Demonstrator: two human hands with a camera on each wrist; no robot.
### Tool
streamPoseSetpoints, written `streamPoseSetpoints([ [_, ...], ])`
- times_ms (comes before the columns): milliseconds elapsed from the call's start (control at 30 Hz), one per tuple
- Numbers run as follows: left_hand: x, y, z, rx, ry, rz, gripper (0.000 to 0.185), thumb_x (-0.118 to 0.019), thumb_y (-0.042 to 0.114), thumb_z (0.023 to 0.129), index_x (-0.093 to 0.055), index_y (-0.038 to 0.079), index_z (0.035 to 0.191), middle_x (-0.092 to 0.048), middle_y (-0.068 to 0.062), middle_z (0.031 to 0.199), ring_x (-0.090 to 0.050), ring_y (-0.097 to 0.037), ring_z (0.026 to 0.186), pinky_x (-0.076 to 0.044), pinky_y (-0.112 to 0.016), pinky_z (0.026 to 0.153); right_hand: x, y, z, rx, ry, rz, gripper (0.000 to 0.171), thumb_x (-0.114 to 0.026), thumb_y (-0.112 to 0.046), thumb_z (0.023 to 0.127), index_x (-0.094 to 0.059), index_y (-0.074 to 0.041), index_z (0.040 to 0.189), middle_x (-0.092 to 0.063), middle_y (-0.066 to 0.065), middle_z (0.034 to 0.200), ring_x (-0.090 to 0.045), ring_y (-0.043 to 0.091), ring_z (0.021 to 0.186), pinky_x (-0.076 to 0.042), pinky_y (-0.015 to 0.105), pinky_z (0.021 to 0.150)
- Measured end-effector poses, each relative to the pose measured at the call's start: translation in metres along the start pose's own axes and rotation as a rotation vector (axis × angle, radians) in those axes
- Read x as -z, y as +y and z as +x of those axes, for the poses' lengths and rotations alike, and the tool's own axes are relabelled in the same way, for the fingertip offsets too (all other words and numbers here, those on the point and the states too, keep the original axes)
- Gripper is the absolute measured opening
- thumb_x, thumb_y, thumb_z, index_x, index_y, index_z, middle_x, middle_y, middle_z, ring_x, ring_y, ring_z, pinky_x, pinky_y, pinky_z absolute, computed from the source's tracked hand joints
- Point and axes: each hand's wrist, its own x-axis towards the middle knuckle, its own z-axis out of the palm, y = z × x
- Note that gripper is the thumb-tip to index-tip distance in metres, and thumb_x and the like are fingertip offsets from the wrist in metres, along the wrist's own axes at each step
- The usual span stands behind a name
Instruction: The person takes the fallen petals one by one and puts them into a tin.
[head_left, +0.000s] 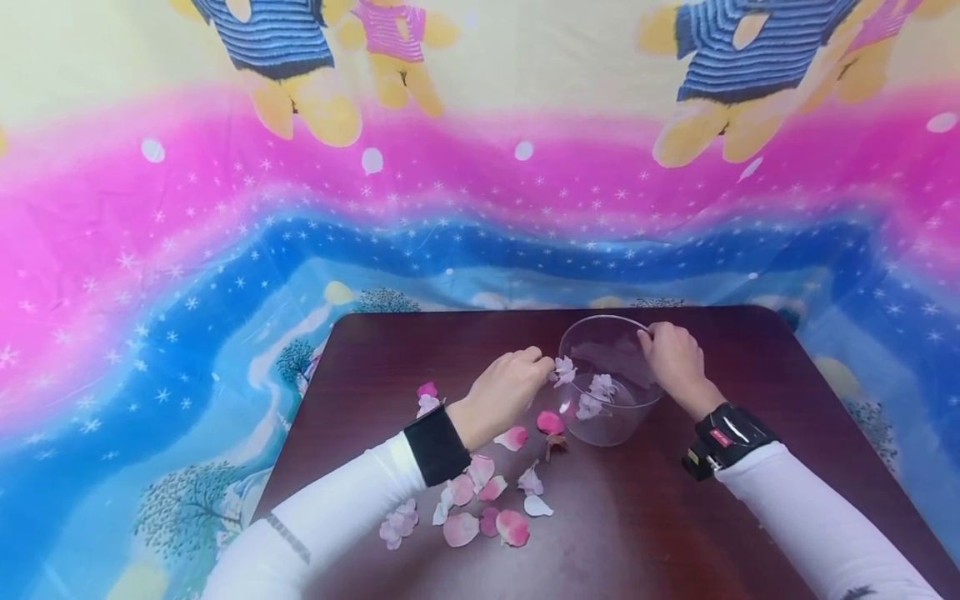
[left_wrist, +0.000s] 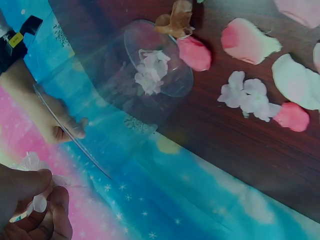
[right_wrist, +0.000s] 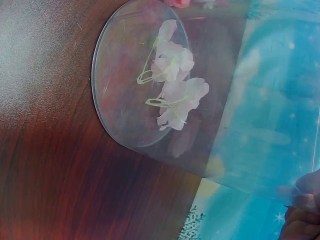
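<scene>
A clear plastic bowl (head_left: 600,332) stands on the dark red table (head_left: 675,517), with two pale flowers (head_left: 596,397) lying on its bottom. My left hand (head_left: 546,367) pinches another pale flower (head_left: 564,371) right at the bowl's near-left rim. My right hand (head_left: 660,342) grips the far right rim. In the left wrist view my left fingers (left_wrist: 35,200) pinch the white flower (left_wrist: 31,162) beside the bowl (left_wrist: 115,115), and my right hand (left_wrist: 47,120) shows through its wall. The right wrist view shows the bowl's base (right_wrist: 120,105), the flowers (right_wrist: 175,85) and my fingertips (right_wrist: 302,212).
Several pink and white petals (head_left: 480,500) lie scattered on the table in front of the bowl, and a dark pink one (head_left: 550,422) touches its base. A colourful cloth (head_left: 225,250) with a bear print surrounds the table.
</scene>
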Motion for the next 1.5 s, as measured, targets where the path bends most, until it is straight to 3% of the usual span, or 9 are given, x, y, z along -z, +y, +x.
streamPoseSetpoints([
  [300, -0.007, 0.009, 0.024, 0.004, -0.022, -0.016, 0.019, -0.066, 0.001, 0.094, -0.071, 0.012, 0.109, -0.066, -0.003, 0.090, -0.068, -0.014, 0.088, -0.056, -0.027, 0.078, 0.000, -0.002, 0.002, -0.008, 0.002, -0.009, 0.030, -0.055, -0.024, 0.104, -0.070, 0.000, 0.093, -0.070, 0.026, 0.091, -0.067, 0.049, 0.087, -0.050, 0.061, 0.066],
  [567, -0.005, 0.021, 0.042, -0.040, -0.062, 0.056, 0.028, -0.073, 0.004, 0.089, -0.070, 0.012, 0.115, -0.068, -0.001, 0.098, -0.069, -0.014, 0.091, -0.057, -0.026, 0.080, 0.000, -0.002, 0.000, -0.015, 0.003, -0.015, 0.030, -0.055, -0.024, 0.103, -0.071, 0.001, 0.097, -0.071, 0.028, 0.095, -0.066, 0.051, 0.089, -0.051, 0.062, 0.066],
  [967, -0.002, 0.031, 0.061, -0.065, -0.108, 0.101, 0.028, -0.071, 0.013, 0.095, -0.069, 0.014, 0.123, -0.069, 0.000, 0.104, -0.069, -0.012, 0.097, -0.057, -0.024, 0.086, -0.001, -0.001, -0.001, -0.028, -0.002, -0.019, 0.031, -0.055, -0.024, 0.103, -0.071, 0.002, 0.100, -0.071, 0.029, 0.096, -0.066, 0.050, 0.090, -0.051, 0.061, 0.066],
  [1067, -0.005, 0.033, 0.062, -0.056, -0.133, 0.101, 0.031, -0.069, 0.025, 0.097, -0.066, 0.014, 0.126, -0.069, 0.000, 0.109, -0.068, -0.013, 0.101, -0.057, -0.023, 0.090, -0.001, -0.001, -0.001, -0.025, -0.002, -0.018, 0.031, -0.054, -0.024, 0.104, -0.071, 0.002, 0.101, -0.070, 0.029, 0.097, -0.066, 0.051, 0.090, -0.051, 0.061, 0.066],
  [1100, -0.007, 0.034, 0.062, -0.049, -0.152, 0.108, 0.037, -0.067, 0.033, 0.098, -0.064, 0.015, 0.131, -0.068, -0.001, 0.118, -0.067, -0.015, 0.109, -0.056, -0.025, 0.094, -0.001, 0.000, -0.001, -0.021, -0.002, -0.017, 0.031, -0.054, -0.024, 0.104, -0.071, 0.002, 0.101, -0.070, 0.029, 0.096, -0.066, 0.051, 0.089, -0.051, 0.060, 0.066],
  [1167, -0.010, 0.035, 0.061, -0.029, -0.201, 0.110, 0.055, -0.058, 0.052, 0.099, -0.054, 0.019, 0.143, -0.060, -0.004, 0.139, -0.058, -0.019, 0.130, -0.050, -0.031, 0.107, -0.001, 0.000, -0.001, -0.018, -0.004, -0.016, 0.031, -0.054, -0.024, 0.103, -0.071, 0.003, 0.100, -0.070, 0.028, 0.093, -0.066, 0.049, 0.086, -0.050, 0.059, 0.064],
  [1267, -0.012, 0.036, 0.057, -0.005, -0.282, 0.115, 0.079, -0.042, 0.075, 0.095, -0.028, 0.033, 0.160, -0.029, -0.003, 0.167, -0.026, -0.024, 0.156, -0.032, -0.043, 0.124, -0.002, -0.001, 0.000, -0.015, -0.009, -0.017, 0.032, -0.054, -0.024, 0.103, -0.070, 0.003, 0.097, -0.069, 0.025, 0.085, -0.066, 0.045, 0.079, -0.049, 0.054, 0.059],
  [1367, -0.013, 0.035, 0.052, -0.002, -0.316, 0.091, 0.085, -0.035, 0.082, 0.091, -0.008, 0.042, 0.162, -0.008, 0.000, 0.173, -0.005, -0.025, 0.161, -0.018, -0.050, 0.128, -0.002, 0.000, 0.001, -0.014, -0.007, -0.020, 0.032, -0.054, -0.023, 0.103, -0.070, 0.003, 0.094, -0.068, 0.023, 0.080, -0.065, 0.043, 0.076, -0.048, 0.052, 0.057],
  [1500, -0.011, 0.033, 0.048, -0.022, -0.306, 0.072, 0.088, -0.036, 0.083, 0.090, -0.004, 0.043, 0.162, -0.006, 0.000, 0.173, -0.003, -0.025, 0.161, -0.014, -0.050, 0.129, -0.001, -0.001, 0.001, -0.013, -0.005, -0.018, 0.032, -0.054, -0.023, 0.103, -0.070, 0.003, 0.092, -0.067, 0.023, 0.079, -0.065, 0.044, 0.076, -0.048, 0.053, 0.058],
])
